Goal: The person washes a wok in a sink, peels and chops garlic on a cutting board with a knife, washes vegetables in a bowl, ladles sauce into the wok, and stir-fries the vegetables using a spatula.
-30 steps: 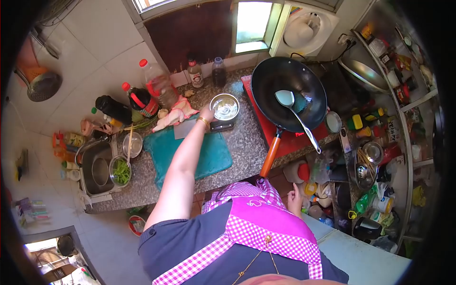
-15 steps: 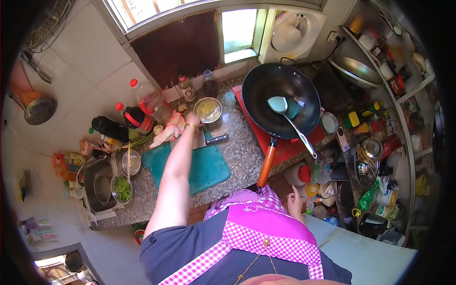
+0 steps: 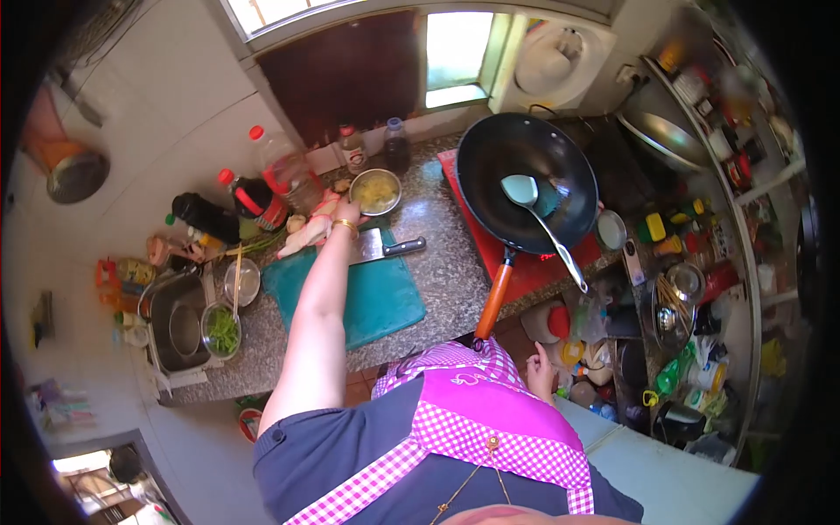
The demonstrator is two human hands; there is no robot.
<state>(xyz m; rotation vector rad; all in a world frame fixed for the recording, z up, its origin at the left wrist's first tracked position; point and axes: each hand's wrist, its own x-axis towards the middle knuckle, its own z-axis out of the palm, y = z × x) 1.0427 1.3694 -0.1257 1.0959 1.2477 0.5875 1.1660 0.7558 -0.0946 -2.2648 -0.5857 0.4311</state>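
Note:
My left hand [image 3: 347, 211] reaches across the counter and grips the near-left rim of a small metal bowl [image 3: 376, 192] with yellowish pieces in it. Its fingertips are partly hidden against the rim. Beside that hand lies a pinkish-white plastic bag [image 3: 315, 229]. Under my forearm is a teal cutting board [image 3: 376, 302], and a cleaver with a black handle [image 3: 404, 247] rests at its far edge. Down by my apron, my right hand [image 3: 541, 374] hangs with a finger stretched out and holds nothing.
A black wok [image 3: 490, 188] with a metal spatula [image 3: 560, 241] inside sits on a red cooktop [image 3: 472, 229]; its orange handle juts over the counter edge. Bottles [image 3: 284, 175] line the wall. At left are a sink [image 3: 181, 374] and a bowl of chopped greens [image 3: 224, 332].
My left hand has drawn the metal bowl a little to the left, nearer the bottles and the plastic bag. The view has shifted slightly. My right hand stays by the apron.

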